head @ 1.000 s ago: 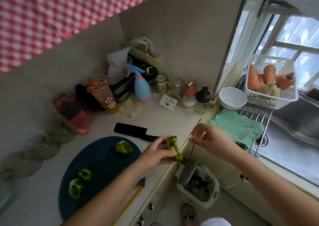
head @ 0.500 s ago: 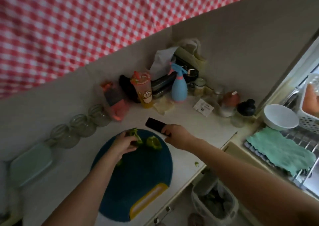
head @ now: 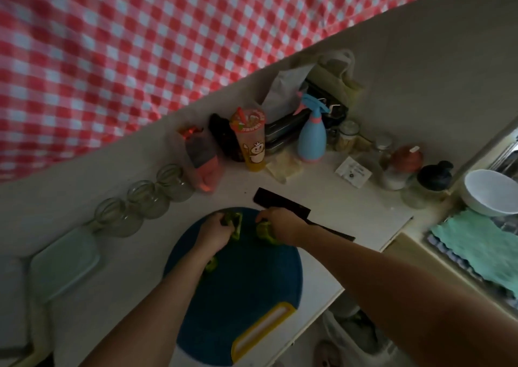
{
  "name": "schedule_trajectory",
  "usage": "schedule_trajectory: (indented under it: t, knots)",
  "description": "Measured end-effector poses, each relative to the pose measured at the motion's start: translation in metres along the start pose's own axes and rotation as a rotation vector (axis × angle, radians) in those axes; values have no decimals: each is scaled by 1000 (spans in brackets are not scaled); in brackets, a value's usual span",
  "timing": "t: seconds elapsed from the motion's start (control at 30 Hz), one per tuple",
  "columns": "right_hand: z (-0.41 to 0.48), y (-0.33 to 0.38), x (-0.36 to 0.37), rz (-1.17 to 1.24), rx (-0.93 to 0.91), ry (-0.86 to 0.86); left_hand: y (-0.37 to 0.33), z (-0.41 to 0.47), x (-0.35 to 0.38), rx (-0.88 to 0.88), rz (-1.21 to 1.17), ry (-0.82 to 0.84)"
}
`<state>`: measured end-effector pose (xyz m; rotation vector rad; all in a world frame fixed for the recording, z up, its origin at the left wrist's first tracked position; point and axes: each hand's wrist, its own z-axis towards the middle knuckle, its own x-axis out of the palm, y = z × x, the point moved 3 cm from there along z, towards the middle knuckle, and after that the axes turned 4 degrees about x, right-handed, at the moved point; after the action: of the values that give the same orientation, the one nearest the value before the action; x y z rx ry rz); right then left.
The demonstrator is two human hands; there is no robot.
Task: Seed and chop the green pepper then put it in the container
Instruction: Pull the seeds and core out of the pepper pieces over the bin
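Note:
A round dark blue cutting board (head: 246, 288) with a yellow handle lies on the white counter. At its far edge my left hand (head: 215, 232) grips one green pepper piece (head: 236, 225). Just to the right, my right hand (head: 283, 225) rests on another green pepper piece (head: 265, 233), fingers curled over its top. A further pepper piece (head: 210, 264) shows beside my left forearm. A black knife (head: 280, 202) lies on the counter just behind my right hand. A pale lidded container (head: 64, 263) sits at the left.
Empty glass jars (head: 140, 201) line the wall. Bottles, a printed cup (head: 251, 139) and a blue spray bottle (head: 312, 133) crowd the back corner. A white bowl (head: 490, 192) and green cloth (head: 476, 246) sit at the right by the sink. A waste bag (head: 353, 335) hangs below the counter edge.
The view swung left from the bin to the board. My left hand carried its pepper piece back onto the board, and my right hand came down onto the second piece.

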<state>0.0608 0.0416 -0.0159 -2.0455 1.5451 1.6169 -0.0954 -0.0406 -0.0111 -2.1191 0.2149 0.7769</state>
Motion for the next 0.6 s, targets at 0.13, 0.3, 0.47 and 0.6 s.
schedule_trajectory:
  t: [0.13, 0.3, 0.47, 0.6]
  knots:
    - [1, -3, 6, 43, 38, -37, -9, -6, -2, 78, 197, -45]
    - [-20, -9, -4, 203, 15, -178, -31, -24, -4, 211, 168, -174]
    - [-75, -11, -34, 316, -113, -446, -58, -42, 28, 57, -372, 187]
    - [-122, -29, -51, 346, -82, -584, -86, -65, 56, -50, -843, 564]
